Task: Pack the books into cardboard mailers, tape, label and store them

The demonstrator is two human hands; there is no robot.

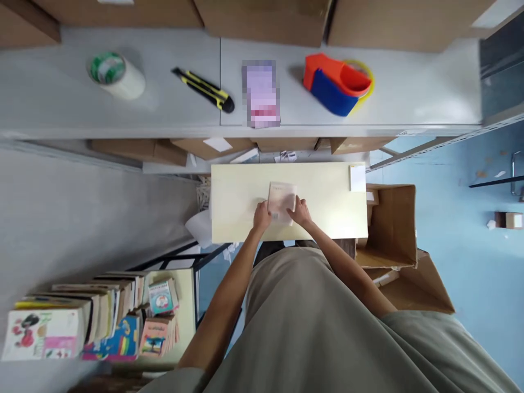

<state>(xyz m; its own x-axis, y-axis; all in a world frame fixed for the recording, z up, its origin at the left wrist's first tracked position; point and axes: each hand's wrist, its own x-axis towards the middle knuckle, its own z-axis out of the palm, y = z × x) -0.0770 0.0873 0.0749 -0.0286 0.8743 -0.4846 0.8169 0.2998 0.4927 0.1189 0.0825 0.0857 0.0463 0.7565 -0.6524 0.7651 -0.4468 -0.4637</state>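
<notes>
— White with a pinkish patch, that small booklet (281, 201); where is it?
— Flat on the pale table (327, 218), near its middle, long axis running away from the person.
— And the hands?
— Left hand (262, 214) grips its left edge, right hand (300, 212) its right; both arms reach forward, elbows bent.

On the grey shelf (172, 117) lie a tape roll (117, 75), a yellow-black knife (203, 89), a blurred pink packet (261, 94) and a red-blue tape dispenser (335, 83), well apart in a row. Brown boxes (262, 19) stand behind them. An open carton (391, 224) sits just right of the pale table (327, 218), whose far right corner bears a white slip (357, 178). Books (94, 319) are stacked at lower left
</notes>
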